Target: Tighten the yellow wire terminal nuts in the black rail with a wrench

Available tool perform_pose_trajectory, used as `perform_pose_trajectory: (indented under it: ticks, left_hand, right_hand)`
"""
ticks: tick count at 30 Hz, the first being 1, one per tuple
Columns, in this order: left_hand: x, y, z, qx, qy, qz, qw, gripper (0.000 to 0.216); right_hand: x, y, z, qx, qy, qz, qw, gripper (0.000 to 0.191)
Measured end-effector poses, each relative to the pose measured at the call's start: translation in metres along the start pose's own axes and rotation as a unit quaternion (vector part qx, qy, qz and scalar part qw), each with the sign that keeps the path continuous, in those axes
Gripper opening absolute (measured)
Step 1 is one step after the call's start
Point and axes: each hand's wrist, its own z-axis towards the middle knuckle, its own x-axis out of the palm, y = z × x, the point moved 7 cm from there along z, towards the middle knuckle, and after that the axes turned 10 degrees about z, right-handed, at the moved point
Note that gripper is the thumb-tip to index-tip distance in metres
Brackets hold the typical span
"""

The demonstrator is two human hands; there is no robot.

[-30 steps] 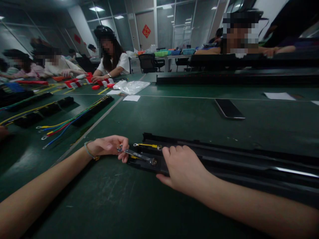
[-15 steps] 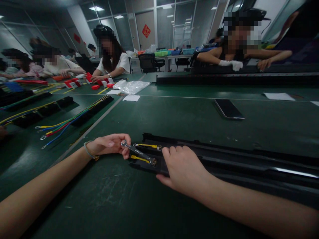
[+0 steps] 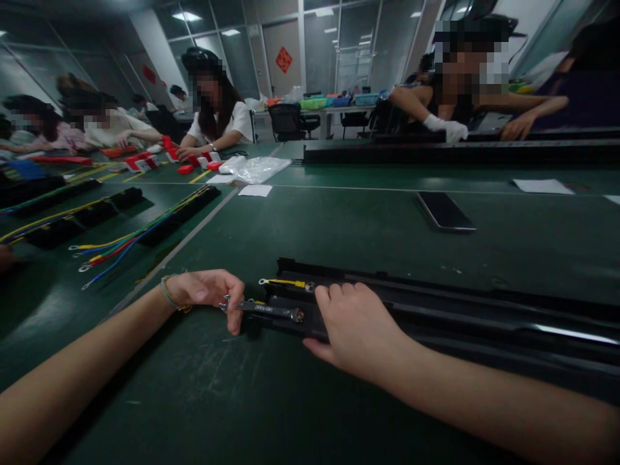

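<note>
My left hand [image 3: 216, 294] has its fingers closed around the free end of a combination wrench [image 3: 264, 311]. The wrench's ring end sits on a bolt [image 3: 299, 315] near the left end of a long black channel-shaped housing [image 3: 465, 309]. Beside it, a second bolt [image 3: 310, 287] fastens a yellow-sleeved wire lug [image 3: 285, 283], whose ring end sticks out to the left. Another yellow lug is mostly covered by the wrench. My right hand [image 3: 361, 326] lies over the housing just right of the bolts, fingers wrapped over it and thumb at the near edge.
A phone [image 3: 445, 212] lies beyond the housing. Black strips with coloured wires [image 3: 116, 248] rest at the left. A plastic bag [image 3: 259, 169] and red-and-white parts [image 3: 143, 161] are further back. Across the table, a co-worker's gloved hand [image 3: 453, 131] touches another long black housing [image 3: 436, 154].
My left hand has swung the wrench's free end toward me and slightly left, turning it about the bolt. My right hand stays put. The co-worker's gloved hand has shifted a little.
</note>
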Motion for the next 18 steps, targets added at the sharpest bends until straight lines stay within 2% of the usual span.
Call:
perform_pose_trajectory:
  ticks: [5,7,12,18]
  left_hand:
    - [0.001,0.0,0.001,-0.002,0.002,-0.001,1.0,0.039]
    - [-0.002,0.0,0.003,0.01,-0.031,-0.003,0.999,0.034]
    - [-0.018,-0.002,0.007,0.041,-0.158,-0.007,0.987,0.02]
    - [-0.021,0.001,0.008,0.03,-0.184,-0.027,0.982,0.019]
  right_hand:
    - [0.001,0.0,0.001,-0.001,0.014,0.004,1.0,0.048]
    - [0.001,0.0,0.001,0.0,0.015,0.004,1.0,0.047]
    - [0.0,0.001,0.0,0.0,0.007,-0.003,1.0,0.047]
    - [0.0,0.0,0.0,0.0,0.001,0.001,1.0,0.046]
